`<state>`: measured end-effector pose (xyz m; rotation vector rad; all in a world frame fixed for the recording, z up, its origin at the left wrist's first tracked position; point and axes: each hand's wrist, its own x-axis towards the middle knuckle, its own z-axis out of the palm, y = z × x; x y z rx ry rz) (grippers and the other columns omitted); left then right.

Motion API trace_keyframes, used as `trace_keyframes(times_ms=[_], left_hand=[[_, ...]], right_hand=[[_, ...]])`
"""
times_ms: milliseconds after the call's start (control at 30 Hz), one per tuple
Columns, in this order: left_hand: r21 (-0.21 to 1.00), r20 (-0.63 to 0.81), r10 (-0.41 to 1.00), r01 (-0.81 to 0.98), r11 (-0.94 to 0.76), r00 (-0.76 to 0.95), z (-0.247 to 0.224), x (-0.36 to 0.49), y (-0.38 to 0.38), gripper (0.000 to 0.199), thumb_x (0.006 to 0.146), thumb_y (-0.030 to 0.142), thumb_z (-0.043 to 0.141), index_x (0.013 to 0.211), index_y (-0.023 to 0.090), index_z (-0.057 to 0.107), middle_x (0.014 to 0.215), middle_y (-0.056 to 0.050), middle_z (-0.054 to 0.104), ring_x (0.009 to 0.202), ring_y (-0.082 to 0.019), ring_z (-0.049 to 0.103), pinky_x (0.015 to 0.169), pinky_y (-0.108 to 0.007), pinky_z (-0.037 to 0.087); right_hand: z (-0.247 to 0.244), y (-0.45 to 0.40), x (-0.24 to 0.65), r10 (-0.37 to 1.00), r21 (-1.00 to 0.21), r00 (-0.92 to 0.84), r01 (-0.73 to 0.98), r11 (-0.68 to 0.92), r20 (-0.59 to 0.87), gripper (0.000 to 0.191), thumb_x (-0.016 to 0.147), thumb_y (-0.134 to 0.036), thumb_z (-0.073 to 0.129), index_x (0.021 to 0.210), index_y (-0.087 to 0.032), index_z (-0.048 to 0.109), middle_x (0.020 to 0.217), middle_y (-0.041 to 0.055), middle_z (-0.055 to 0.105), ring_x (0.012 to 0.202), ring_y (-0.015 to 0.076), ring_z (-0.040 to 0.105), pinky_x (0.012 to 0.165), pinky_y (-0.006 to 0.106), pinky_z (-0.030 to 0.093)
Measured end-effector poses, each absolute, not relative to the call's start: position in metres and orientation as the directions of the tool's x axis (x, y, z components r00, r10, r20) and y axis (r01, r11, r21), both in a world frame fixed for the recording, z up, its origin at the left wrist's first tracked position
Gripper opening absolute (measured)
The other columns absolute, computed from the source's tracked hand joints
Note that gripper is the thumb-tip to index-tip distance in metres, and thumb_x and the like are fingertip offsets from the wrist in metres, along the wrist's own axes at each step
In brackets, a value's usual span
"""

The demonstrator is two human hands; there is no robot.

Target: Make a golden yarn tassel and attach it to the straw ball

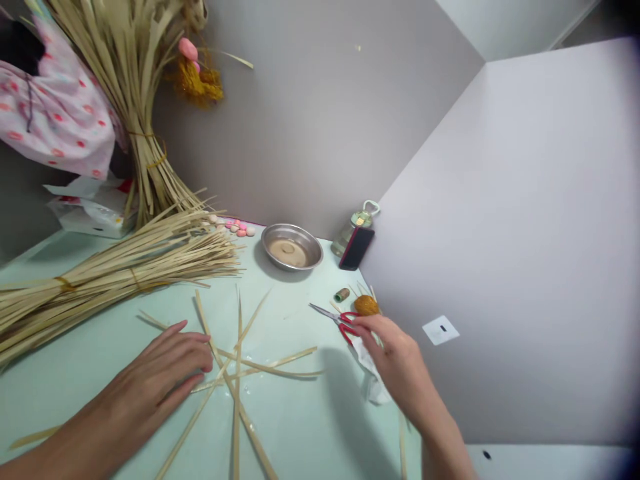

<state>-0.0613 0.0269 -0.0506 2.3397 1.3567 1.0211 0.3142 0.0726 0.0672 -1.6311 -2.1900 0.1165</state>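
My right hand (393, 350) is at the table's right side, its thumb and fingers pinched at the red handles of the scissors (330, 314). The scissors lie with blades pointing left. My left hand (175, 363) rests low on the table with fingers slightly bent and apart from the thumb, at the left ends of several flat straw strips (237, 393). Those strips cross each other in a star shape in the middle. Whether my left fingertips press on a strip is hard to see. Beside the scissors are a ball of golden thread (367, 305) and a crumpled white tissue (375, 387).
Tied straw bundles (115, 270) lie at left; another bundle (143, 133) leans upright against the wall. Behind the strips stands a metal bowl (293, 247) with liquid. A phone (357, 249) leans on a bottle (344, 237). Pink and white pebble-like pieces (240, 227) lie near the wall.
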Motion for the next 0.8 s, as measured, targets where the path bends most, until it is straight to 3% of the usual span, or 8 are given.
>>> trace_keyframes(times_ms=[100,233,433,567,667,800], left_hand=[[0.411,0.38,0.808,0.7,-0.584,0.45,-0.045,-0.064,0.028,0.02,0.092,0.029,0.059,0.109,0.034,0.065,0.112,0.006,0.074,0.119,-0.016,0.063,0.125,-0.037,0.015],[0.339,0.365,0.776,0.703,-0.625,0.514,-0.042,-0.064,0.029,0.024,0.089,0.032,0.063,0.113,0.033,0.062,0.113,0.006,0.074,0.122,-0.016,0.061,0.125,-0.035,0.009],[0.345,0.38,0.766,0.689,-0.637,0.518,-0.035,-0.056,0.029,0.017,0.089,0.027,0.061,0.105,0.032,0.065,0.111,0.006,0.074,0.12,-0.013,0.062,0.124,-0.032,0.01],[0.411,0.352,0.8,0.688,-0.599,0.486,-0.041,-0.061,0.025,0.024,0.088,0.025,0.06,0.108,0.035,0.068,0.118,0.005,0.074,0.121,-0.018,0.063,0.122,-0.039,0.025],[0.424,0.373,0.799,0.68,-0.598,0.471,-0.062,-0.077,0.016,0.046,0.087,0.022,0.057,0.127,0.042,0.062,0.136,0.005,0.066,0.131,-0.023,0.056,0.112,-0.034,0.043],[0.432,0.377,0.751,0.614,-0.66,0.542,-0.088,-0.089,-0.001,0.069,0.074,0.018,0.056,0.135,0.05,0.055,0.143,0.009,0.059,0.131,-0.029,0.056,0.107,-0.041,0.048]], right_hand=[[0.063,0.064,0.258,0.832,-0.339,-0.505,0.76,0.555,0.23,0.016,0.097,-0.02,0.051,0.1,-0.022,0.067,0.097,0.0057,0.07,0.092,0.021,0.064,0.083,0.033,0.049],[0.046,0.056,0.201,0.679,-0.337,-0.726,0.616,0.712,0.106,0.013,0.093,-0.015,0.06,0.103,-0.02,0.065,0.101,0.0054,0.068,0.094,0.0205,0.062,0.082,0.03,0.05],[0.014,0.061,0.178,0.586,-0.309,-0.8,0.528,0.791,0.132,0.013,0.095,-0.015,0.057,0.107,-0.016,0.061,0.109,0.008,0.066,0.1,0.0213,0.059,0.09,0.032,0.05],[0.003,0.066,0.178,0.575,-0.351,-0.806,0.503,0.79,0.137,0.015,0.095,-0.016,0.058,0.11,-0.017,0.06,0.113,0.0079,0.064,0.105,0.0211,0.058,0.094,0.031,0.049],[-0.002,0.068,0.178,0.563,-0.384,-0.818,0.486,0.785,0.115,0.016,0.093,-0.018,0.06,0.109,-0.018,0.06,0.113,0.0076,0.065,0.105,0.0214,0.058,0.093,0.031,0.049],[-0.005,0.069,0.176,0.563,-0.376,-0.82,0.493,0.785,0.102,0.015,0.092,-0.022,0.063,0.106,-0.017,0.061,0.109,0.0088,0.066,0.104,0.022,0.059,0.09,0.031,0.05]])
